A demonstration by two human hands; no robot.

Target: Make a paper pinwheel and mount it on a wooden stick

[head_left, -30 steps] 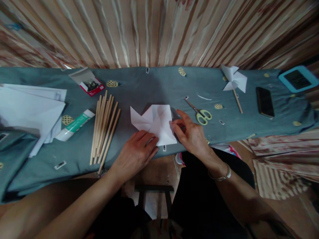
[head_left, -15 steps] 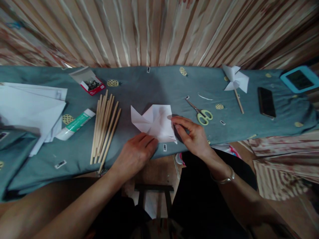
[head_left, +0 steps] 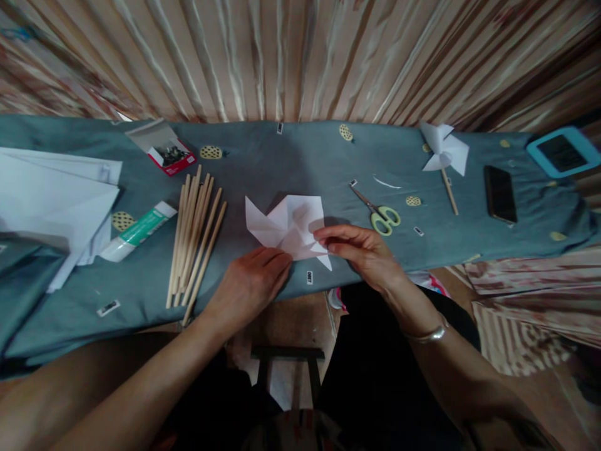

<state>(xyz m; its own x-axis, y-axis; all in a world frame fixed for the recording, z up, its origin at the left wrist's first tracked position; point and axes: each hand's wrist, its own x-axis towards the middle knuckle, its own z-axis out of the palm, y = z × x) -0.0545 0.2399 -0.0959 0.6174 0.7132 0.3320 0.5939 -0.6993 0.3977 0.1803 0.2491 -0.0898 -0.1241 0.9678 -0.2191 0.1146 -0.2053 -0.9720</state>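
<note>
A white paper pinwheel (head_left: 288, 219), cut and partly folded, lies on the cloth in front of me. My left hand (head_left: 258, 275) rests at its near edge, fingers closed together and pressing the paper. With thumb and forefinger, my right hand (head_left: 357, 250) pinches a corner flap on the right side, lifted and bent inward. A finished-looking pinwheel (head_left: 444, 150) on a wooden stick lies at the back right. Scissors (head_left: 382, 216) with green handles lie just beyond my right hand. To the left is a bunch of wooden sticks (head_left: 195, 238).
A green and white glue tube (head_left: 141, 232) lies beside white paper sheets (head_left: 51, 194) on the left. Behind the sticks stands an open red and white box (head_left: 171, 153) of small metal pieces. A phone (head_left: 500, 194) and a blue-framed device (head_left: 563, 152) lie at the right.
My right hand has moved slightly left and raised the paper's right corner flap inward between thumb and forefinger. My left hand stays on the near edge.
</note>
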